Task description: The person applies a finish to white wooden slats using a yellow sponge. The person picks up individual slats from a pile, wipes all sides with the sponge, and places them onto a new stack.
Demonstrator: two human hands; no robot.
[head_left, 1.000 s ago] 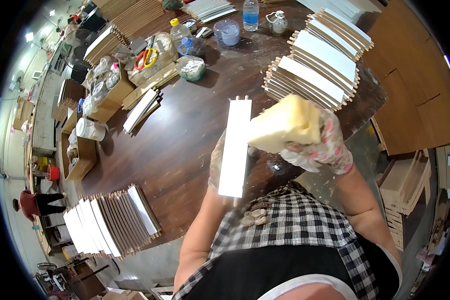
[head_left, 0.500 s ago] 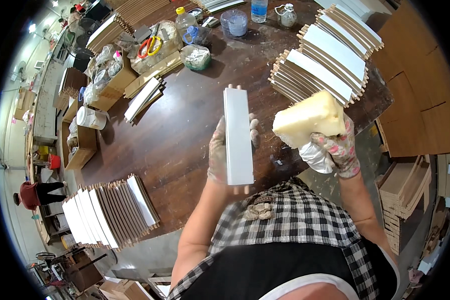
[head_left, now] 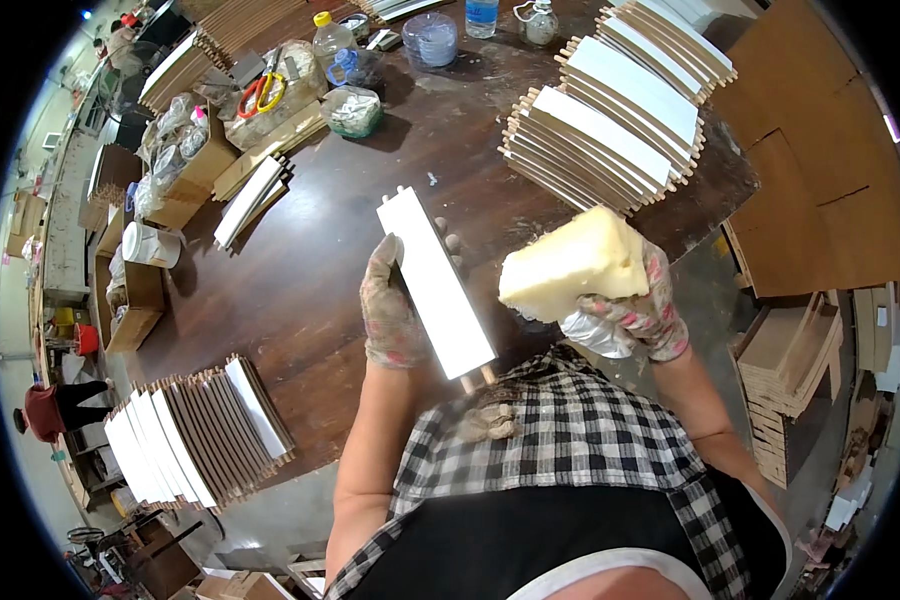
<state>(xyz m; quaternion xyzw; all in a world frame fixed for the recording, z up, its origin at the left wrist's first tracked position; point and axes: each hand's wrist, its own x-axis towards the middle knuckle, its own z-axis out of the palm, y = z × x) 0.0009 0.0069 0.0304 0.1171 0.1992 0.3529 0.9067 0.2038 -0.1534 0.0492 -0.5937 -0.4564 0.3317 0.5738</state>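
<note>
My left hand (head_left: 390, 305), in a patterned work glove, grips a white slat (head_left: 435, 285) with round wooden dowels sticking out at both ends. The slat tilts, its upper end toward the left, above the dark table. Its white face is turned up, and my fingertips show along its right edge. My right hand (head_left: 650, 310), gloved likewise, is closed round a thick block of pale yellow foam (head_left: 575, 262) and a crumpled white cloth (head_left: 597, 334). The foam is held to the right of the slat, apart from it.
Rows of similar slats stand on the table (head_left: 320, 240): one stack (head_left: 610, 130) at the far right, another (head_left: 200, 430) at the near left. Scissors (head_left: 260, 95), a bottle (head_left: 332, 40), tubs and a carton (head_left: 195, 165) crowd the back left. Large cardboard (head_left: 820, 190) stands right.
The slat has tilted from nearly upright in view to a slant, its upper end swinging left. My right hand has brought the foam a little leftward. The whole view has shifted slightly.
</note>
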